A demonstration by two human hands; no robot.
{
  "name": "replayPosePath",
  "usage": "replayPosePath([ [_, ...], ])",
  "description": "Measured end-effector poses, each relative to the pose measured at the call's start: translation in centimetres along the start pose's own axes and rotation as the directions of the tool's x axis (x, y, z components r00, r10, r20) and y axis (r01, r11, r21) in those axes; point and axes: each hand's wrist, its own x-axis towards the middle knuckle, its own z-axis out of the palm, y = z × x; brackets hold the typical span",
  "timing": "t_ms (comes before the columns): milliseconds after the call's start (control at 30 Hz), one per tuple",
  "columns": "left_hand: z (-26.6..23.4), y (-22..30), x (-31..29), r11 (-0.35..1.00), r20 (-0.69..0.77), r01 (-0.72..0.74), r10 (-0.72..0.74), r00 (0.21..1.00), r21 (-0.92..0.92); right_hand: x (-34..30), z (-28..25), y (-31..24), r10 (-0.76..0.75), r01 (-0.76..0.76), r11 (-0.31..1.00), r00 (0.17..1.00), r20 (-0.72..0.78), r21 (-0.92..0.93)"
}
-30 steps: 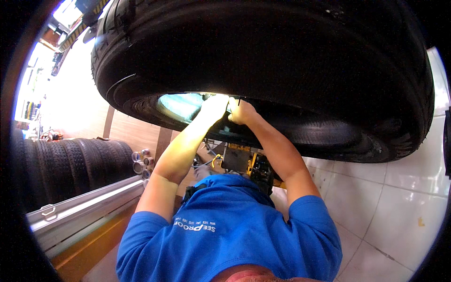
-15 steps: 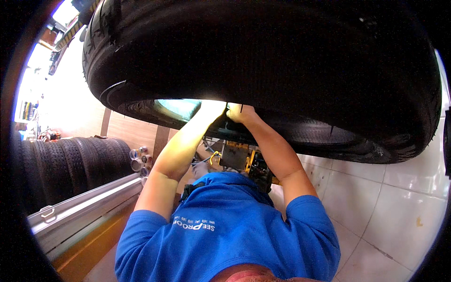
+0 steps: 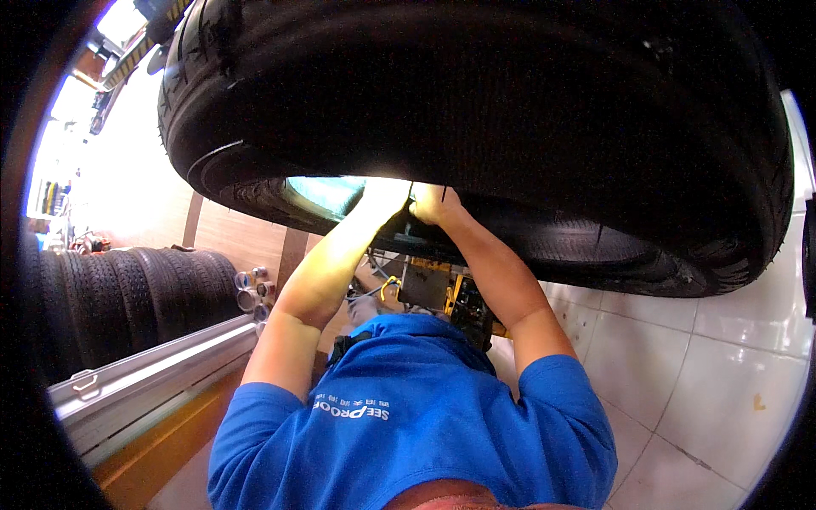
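A large black tyre [image 3: 476, 102] fills the upper part of the head view, its dark opening facing me. Both my forearms reach up into that opening. My left hand [image 3: 387, 192] is washed out by bright light, and the tyre's edge hides its fingers. Close beside it, almost touching, is my right hand [image 3: 432, 204], its visible fingers curled in. Whatever lies between them is too small and too hidden to name. Left of my hands, a pale blue-green lit patch [image 3: 327, 194] shows on the tyre's inner wall.
Several tyres [image 3: 136, 297] stand in a row at the left, behind a silver metal rail [image 3: 161, 361]. Small round cans [image 3: 248, 297] sit by the rail's end. Yellow-and-black equipment [image 3: 459, 293] stands below the tyre. White floor tiles [image 3: 637, 357] lie at the right.
The tyre's outline has shifted very slightly in the view. Both hands stay together inside the opening, with hardly any visible movement.
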Motion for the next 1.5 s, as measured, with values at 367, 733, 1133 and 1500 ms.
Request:
replayPosePath([
  [367, -3.0, 1.8, -0.3, 0.995, 0.341, -0.018, -0.015, 0.940, 0.093, -1.1, -1.3, 0.5, 0.144, -0.197, 0.960, 0.956, 0.255, 0.199],
  [733, -6.0, -3.5, 8.0, 0.863, 0.477, 0.053, -0.328, 0.816, 0.503, -5.0, -3.1, 2.7, 0.291, -0.423, 0.852, 0.872, 0.394, 0.309],
  [1133, -7.6, -2.9, 4.9, 0.776, 0.503, 0.003, -0.411, 0.761, 0.630, -7.7, -3.2, 3.5, 0.300, -0.435, 0.803, 0.886, 0.354, 0.408],
  [1500, -8.1, -3.3, 5.9, 0.748, 0.526, -0.035, -0.431, 0.733, 0.662, -7.9, -2.3, 3.9, 0.268, -0.382, 0.823, 0.914, 0.306, 0.421],
])
